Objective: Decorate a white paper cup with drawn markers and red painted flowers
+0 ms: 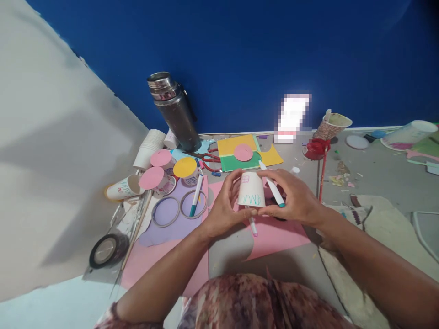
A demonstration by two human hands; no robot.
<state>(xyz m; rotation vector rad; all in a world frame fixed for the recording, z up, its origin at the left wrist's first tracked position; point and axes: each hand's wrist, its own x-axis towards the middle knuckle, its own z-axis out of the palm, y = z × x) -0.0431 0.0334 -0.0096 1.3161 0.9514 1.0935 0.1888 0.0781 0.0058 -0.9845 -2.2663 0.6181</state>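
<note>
A person sits on a grey floor [377, 183] against a deep blue wall [260, 55], craft supplies spread before them. Pink paper sheets [274, 235] lie under the hands, a lilac sheet [164, 228] to the left bearing two clear tape rings [165, 211]. A steel flask [176, 112] leans at the wall, with a stack of white paper cups [150, 148] beside it and three cups capped with pink and yellow discs [161, 170] just in front. Yellow and green card [240, 157] carries another pink disc, red scissors [209, 160] touching its left edge. A roll of black tape [106, 250] sits at far left; a patterned cup [331, 125] and a red ribbon [317, 148] stand to the right.

At centre, both hands close around an upturned white paper cup [251, 189], held just above the pink sheet, green lettering on its side. The left hand [224, 208] curls round the cup's left wall, thumb beneath the rim. The right hand [297, 198] pinches the right side with thumb and forefinger while a teal-tipped marker [272, 187] lies tucked between its fingers. A pink-tipped marker [253, 226] rests on the paper beneath; another teal marker [196, 196] lies across a tape ring.

Steadying such a thin cup probably calls for light, even pressure, so the wall does not buckle, with the marker tip kept clear of the lettering.
</note>
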